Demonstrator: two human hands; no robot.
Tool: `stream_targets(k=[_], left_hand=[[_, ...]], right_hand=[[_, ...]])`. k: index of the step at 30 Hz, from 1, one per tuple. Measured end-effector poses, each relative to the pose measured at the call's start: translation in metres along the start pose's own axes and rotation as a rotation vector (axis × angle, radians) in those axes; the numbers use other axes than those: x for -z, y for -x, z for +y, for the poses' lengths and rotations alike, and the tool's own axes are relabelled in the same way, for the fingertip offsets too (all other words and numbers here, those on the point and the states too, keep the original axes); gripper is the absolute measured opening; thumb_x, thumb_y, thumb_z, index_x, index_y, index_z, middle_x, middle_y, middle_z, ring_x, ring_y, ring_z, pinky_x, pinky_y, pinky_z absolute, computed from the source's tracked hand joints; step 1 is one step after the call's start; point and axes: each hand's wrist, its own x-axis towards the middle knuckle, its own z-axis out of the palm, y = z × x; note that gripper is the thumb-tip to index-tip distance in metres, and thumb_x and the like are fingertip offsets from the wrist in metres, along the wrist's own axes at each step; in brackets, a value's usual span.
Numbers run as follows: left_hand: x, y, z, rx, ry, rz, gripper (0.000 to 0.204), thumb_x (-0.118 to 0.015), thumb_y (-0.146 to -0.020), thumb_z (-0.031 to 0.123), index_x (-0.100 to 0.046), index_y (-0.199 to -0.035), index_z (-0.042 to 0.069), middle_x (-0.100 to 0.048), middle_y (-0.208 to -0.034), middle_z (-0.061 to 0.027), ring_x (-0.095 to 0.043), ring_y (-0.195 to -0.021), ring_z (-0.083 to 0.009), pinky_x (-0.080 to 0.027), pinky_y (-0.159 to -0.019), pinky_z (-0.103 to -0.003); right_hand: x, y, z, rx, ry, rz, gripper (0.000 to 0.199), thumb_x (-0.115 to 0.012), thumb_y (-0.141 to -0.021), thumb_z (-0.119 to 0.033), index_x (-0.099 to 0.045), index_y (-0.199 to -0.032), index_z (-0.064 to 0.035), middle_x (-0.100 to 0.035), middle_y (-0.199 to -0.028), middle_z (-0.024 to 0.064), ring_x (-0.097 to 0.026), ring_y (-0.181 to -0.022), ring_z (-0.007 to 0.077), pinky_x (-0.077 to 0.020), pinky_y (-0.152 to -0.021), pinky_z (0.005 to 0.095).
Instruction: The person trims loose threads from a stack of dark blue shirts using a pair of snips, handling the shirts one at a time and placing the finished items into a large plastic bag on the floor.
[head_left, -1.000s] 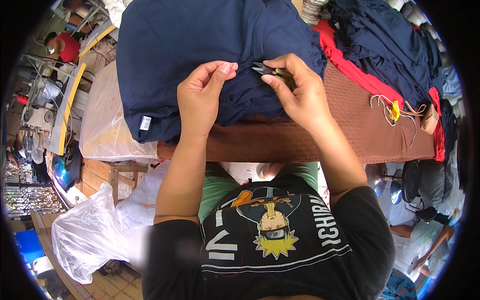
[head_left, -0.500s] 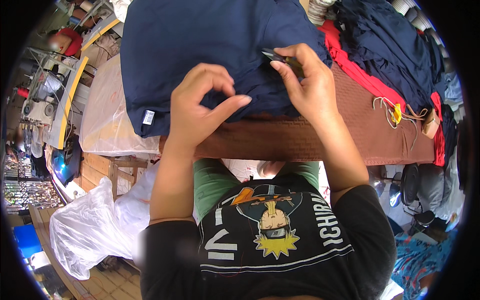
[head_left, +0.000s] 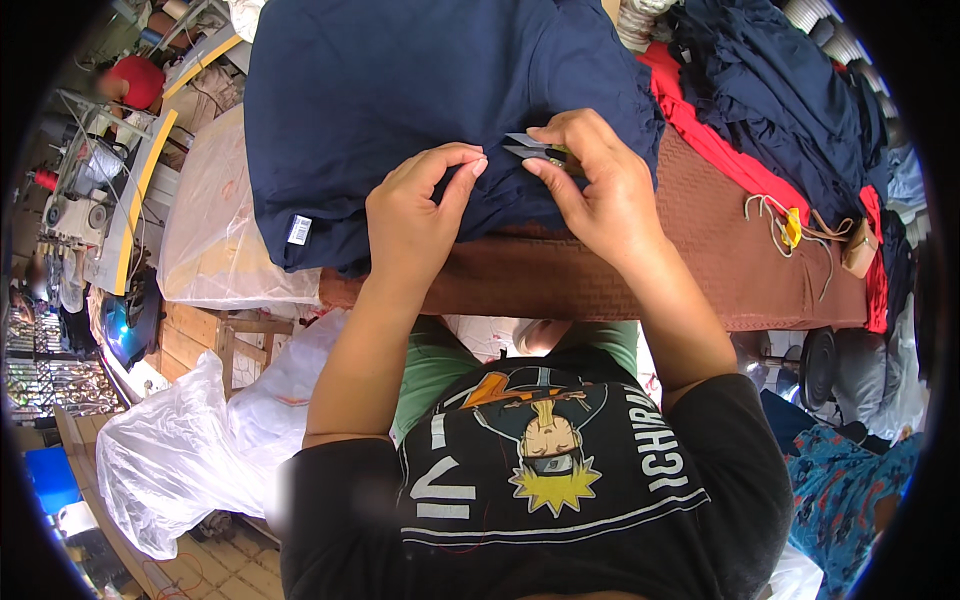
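- Across the middle and right of the frame, a table covered in textured brown cloth point(head_left: 750, 265) stands in front of the person.
- From the lower edge rises the person's black shirt point(head_left: 440, 550), with a printed cartoon figure on its front.
- At the upper centre, a broad pile of navy fabric point(head_left: 370, 110) lies on the table, smooth on top and rumpled along its near edge, under both hands.
- In the upper right, a second, more crumpled navy heap point(head_left: 770, 90) rests partly over a strip of red cloth point(head_left: 720, 160).
- At the left, a pack in clear plastic point(head_left: 215, 230) sits just beside the navy fabric; in the lower left, a crumpled clear bag point(head_left: 165, 455) shows.
- Right of centre, the right hand point(head_left: 610, 190) grips small snips between thumb and fingers, its fingers narrow around the handle.
- Left of that, the left hand point(head_left: 420, 205) has thumb and forefinger pinched together; whether they hold a thread or a bit of fabric cannot be told.
- Between the hands, above the navy fabric, the snips point(head_left: 532, 154) point left with blades parted, near the left fingertips but apart from them.
- At the pile's lower left corner, a small white label point(head_left: 298, 229) shows.
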Motion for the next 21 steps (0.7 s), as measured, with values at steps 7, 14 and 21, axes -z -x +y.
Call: stream_targets(k=[7, 14, 21], left_hand=[[0.018, -0.007, 0.012, -0.200, -0.070, -0.104, 0.008, -0.073, -0.083, 0.012, -0.073, -0.085, 0.004, -0.070, -0.095, -0.0081, -0.061, -0.100, -0.0179, -0.047, -0.088, -0.031], [0.093, -0.026, 0.030, -0.469, 0.385, -0.177, 0.027, -0.067, -0.090, 0.019, -0.066, -0.068, 0.003, -0.067, -0.099, -0.0089, -0.060, -0.094, -0.0208, -0.046, -0.089, -0.036], [0.056, -0.016, 0.015, -0.210, 0.122, -0.043, 0.004, -0.064, -0.088, 0.005, -0.066, -0.087, 0.001, -0.068, -0.097, -0.0097, -0.063, -0.087, -0.0201, -0.048, -0.081, -0.029]], right_hand=[[-0.011, -0.009, -0.008, 0.112, 0.104, 0.035, 0.016, -0.070, -0.079, -0.012, -0.062, -0.092, -0.0063, -0.061, -0.087, 0.0088, -0.063, -0.080, 0.0300, -0.0511, -0.066, 0.0380], [0.011, -0.020, 0.014, -0.016, 0.027, 0.266, 0.021, -0.075, -0.080, -0.012, -0.064, -0.097, -0.0042, -0.064, -0.089, 0.0105, -0.064, -0.074, 0.0240, -0.0513, -0.064, 0.0314], [0.032, -0.015, 0.024, -0.243, -0.113, 0.382, 0.024, -0.076, -0.081, -0.011, -0.064, -0.100, -0.0040, -0.065, -0.092, 0.0060, -0.062, -0.077, 0.0137, -0.0506, -0.070, 0.0268]])
